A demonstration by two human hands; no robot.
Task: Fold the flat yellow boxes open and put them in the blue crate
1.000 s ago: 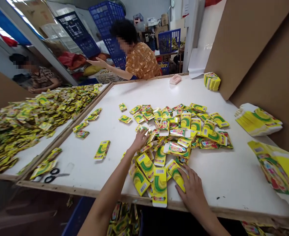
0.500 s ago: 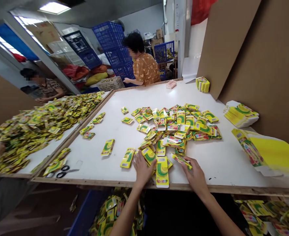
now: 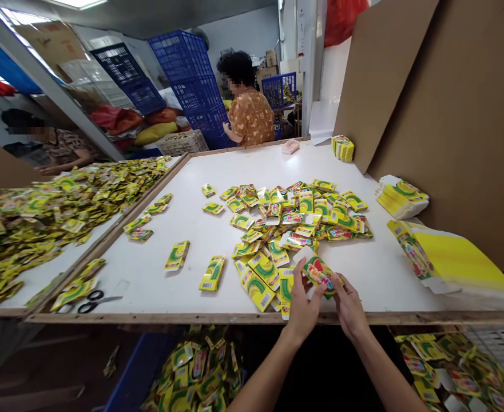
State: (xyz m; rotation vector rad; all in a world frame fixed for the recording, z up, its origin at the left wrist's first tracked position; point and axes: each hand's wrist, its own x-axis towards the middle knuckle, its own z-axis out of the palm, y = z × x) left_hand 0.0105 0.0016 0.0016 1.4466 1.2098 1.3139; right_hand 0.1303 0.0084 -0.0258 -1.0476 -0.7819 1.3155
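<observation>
My left hand [image 3: 302,308] and my right hand [image 3: 349,306] meet at the near edge of the white table [image 3: 376,274]. Together they hold up one flat yellow-green carton [image 3: 318,272], its printed face toward me, fingers closed on its ends. Just left of my left hand lie several more flat cartons [image 3: 260,280], and a wider scatter of the same cartons [image 3: 294,214] spreads over the table's middle.
A second table [image 3: 54,272] to the left is heaped with cartons, with scissors [image 3: 91,301] near its corner. Stacked cartons [image 3: 444,260] lie right, against brown cardboard sheets [image 3: 461,114]. Bins of cartons [image 3: 195,372] sit below. One person stands at the far end, another sits at left.
My left hand left the cartons lying on the table and joined my right hand; both lifted one carton off the pile and hold it up at the near edge.
</observation>
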